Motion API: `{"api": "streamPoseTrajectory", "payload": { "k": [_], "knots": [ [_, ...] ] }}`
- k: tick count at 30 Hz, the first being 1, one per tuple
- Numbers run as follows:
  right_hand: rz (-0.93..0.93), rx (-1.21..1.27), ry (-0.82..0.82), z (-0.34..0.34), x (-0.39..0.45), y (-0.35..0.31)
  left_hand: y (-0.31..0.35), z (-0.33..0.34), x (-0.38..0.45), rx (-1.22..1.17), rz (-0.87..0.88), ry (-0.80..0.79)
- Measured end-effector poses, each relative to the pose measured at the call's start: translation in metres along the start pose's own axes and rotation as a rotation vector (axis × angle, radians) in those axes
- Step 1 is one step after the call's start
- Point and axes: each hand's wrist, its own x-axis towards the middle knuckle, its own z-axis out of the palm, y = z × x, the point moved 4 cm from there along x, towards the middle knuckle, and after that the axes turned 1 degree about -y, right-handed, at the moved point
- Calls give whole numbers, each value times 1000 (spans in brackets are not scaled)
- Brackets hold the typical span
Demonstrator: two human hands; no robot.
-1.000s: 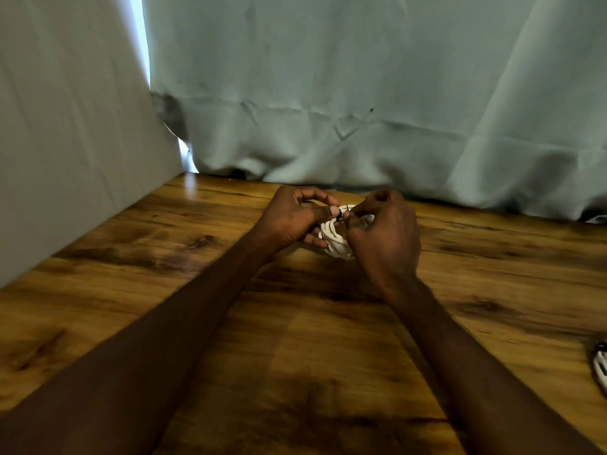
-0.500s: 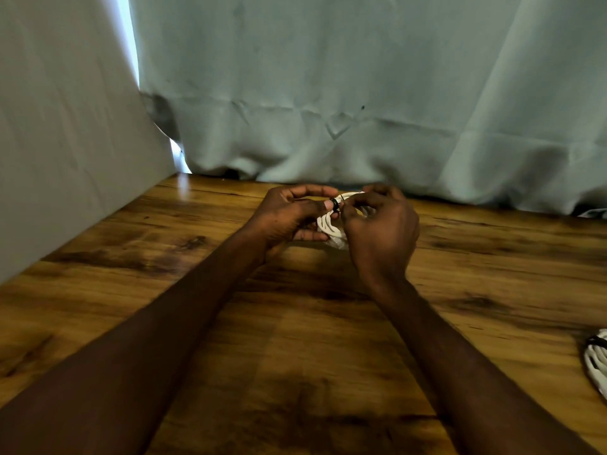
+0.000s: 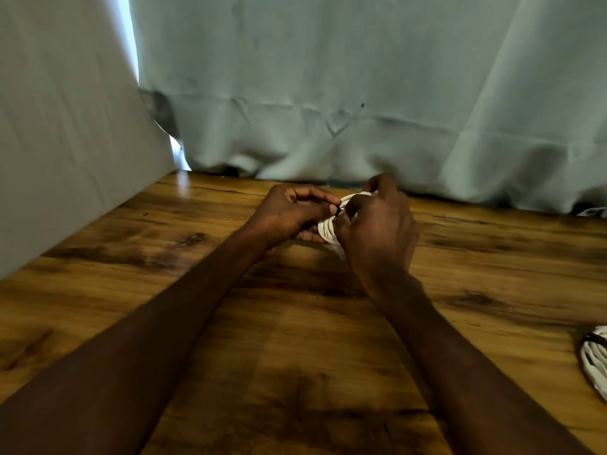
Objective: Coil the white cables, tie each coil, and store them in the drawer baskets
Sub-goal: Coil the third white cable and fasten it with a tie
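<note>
1. Now the two hands have drawn a little tighter together than a second ago, up near the far edge of the wooden table (image 3: 295, 323), close to the pale curtain (image 3: 328, 93).
2. Between them sits the white cable coil (image 3: 328, 229), held just above the tabletop; only its near loops show, the rest being hidden behind the right hand (image 3: 377, 231).
3. The left hand (image 3: 289, 215) grips the coil from the left, its thumb and forefinger pinched on a thin black tie (image 3: 339, 210) at the top of the bundle.
4. The right hand is closed round the coil's other side, its fingers curled over the top and meeting the left at the tie. Its thumb has moved in over the loops since half a second ago, covering more of the white.
5. My guess is the tie is being twisted or cinched, so this coil looks wound and nearly fastened, though I cannot see whether the knot is closed.
6. A second coil (image 3: 596, 359), already banded in black, lies at the table's right edge, well apart.
7. No drawer or basket is in view, so storing remains to be done.
</note>
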Motion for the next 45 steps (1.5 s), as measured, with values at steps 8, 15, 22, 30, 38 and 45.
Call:
{"api": "streamPoseTrajectory", "payload": {
  "k": [8,15,22,30,38,45],
  "knots": [
    [-107,11,54,1,5,2,4,-2,-1,-20,9,-4],
    [-119,82,46,6,6,3,4,-3,-2,-10,10,10],
    [-147,12,35,3,8,3,-2,1,-1,-96,-55,21],
    [-75,75,18,5,9,6,-5,-2,2,-143,-52,43],
    [28,292,41,8,9,10,-5,-2,2,-205,-76,34],
    [104,369,108,11,7,12,-5,1,1,-214,-72,12]
  ]
}}
